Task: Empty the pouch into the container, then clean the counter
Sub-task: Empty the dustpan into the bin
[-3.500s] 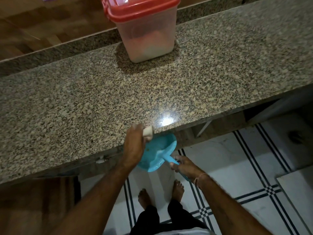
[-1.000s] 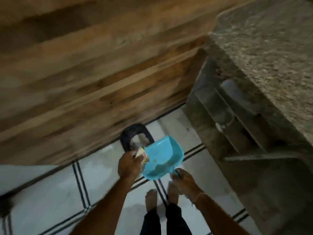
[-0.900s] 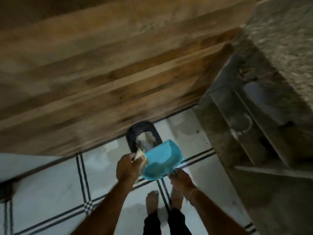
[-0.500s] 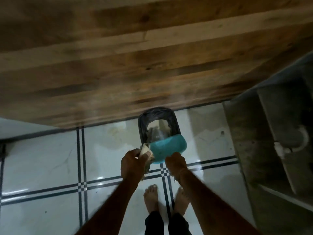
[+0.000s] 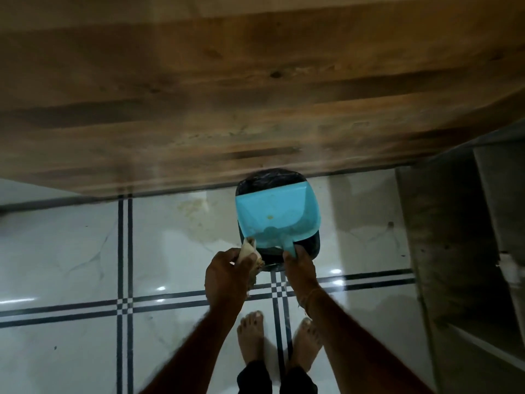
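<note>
My right hand (image 5: 300,268) grips the handle of a blue dustpan (image 5: 277,214), which lies flat over a black-lined bin (image 5: 270,177) on the floor and covers most of its mouth. A few crumbs and some residue sit in the pan near the handle. My left hand (image 5: 227,275) is closed on a small pale brush (image 5: 250,251) with frayed bristles, held just left of the pan's handle. The counter and the container are out of view.
A wooden panel (image 5: 227,95) rises behind the bin. White floor tiles with dark stripes (image 5: 125,305) spread around my bare feet (image 5: 278,336). Grey concrete shelving (image 5: 468,237) stands at the right.
I have turned from the granite counter to the floor bin. In the last half second the dustpan has gone from tipped into the bin to lying flat over its mouth.
</note>
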Motion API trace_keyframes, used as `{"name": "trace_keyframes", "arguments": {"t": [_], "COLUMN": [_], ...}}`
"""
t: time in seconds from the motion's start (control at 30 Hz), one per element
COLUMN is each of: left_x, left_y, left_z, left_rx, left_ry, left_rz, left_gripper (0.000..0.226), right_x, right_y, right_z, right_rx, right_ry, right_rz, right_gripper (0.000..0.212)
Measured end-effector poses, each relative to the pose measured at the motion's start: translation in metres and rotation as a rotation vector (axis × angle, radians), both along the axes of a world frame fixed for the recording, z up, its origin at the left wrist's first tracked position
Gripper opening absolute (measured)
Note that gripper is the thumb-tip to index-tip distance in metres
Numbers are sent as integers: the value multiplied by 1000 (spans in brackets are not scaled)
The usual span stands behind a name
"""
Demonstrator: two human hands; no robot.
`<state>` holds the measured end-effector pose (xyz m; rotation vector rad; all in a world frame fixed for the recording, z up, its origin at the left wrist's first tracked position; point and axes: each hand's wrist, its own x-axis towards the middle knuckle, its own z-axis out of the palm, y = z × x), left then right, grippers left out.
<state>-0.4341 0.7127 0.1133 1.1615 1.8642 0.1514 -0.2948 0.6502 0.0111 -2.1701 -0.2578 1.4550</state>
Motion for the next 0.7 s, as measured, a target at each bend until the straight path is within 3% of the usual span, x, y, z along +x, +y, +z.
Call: {"name": "trace_keyframes", "arguments": {"t": [0.07,0.17,0.37,0.43,0.5,0.57,0.63,0.7], "left_x": [-3,-5,-1,3,8,9,12,19], "left_y": [0,4,15,17,15,8,-3,-18], "left_z": [-11,-27,-37,-25,-1,22,46,80], "left_rx": [9,21,65,93,101,162,248,340], "left_ry": [17,22,-9,-2,-2,-7,48,84], "left_rz": [-1,-9,-20,-42,-75,-178,-389,-555], "left_gripper": [30,25,32,30,25,28,30,27], "right_x": [-4,-3,14,16,15,16,18,19], "right_y": [-1,4,0,9,17,18,14,3], "right_z": [-13,-19,-76,-31,28,88,138,182], "right_rx": [14,-34,-221,-127,79,201,238,265], "right_ry": [33,48,-134,-143,19,348,512,543], "right_rz": [-27,50,341,326,98,-40,-25,-16], "right_gripper": [66,44,39,36,31,40,47,43]}}
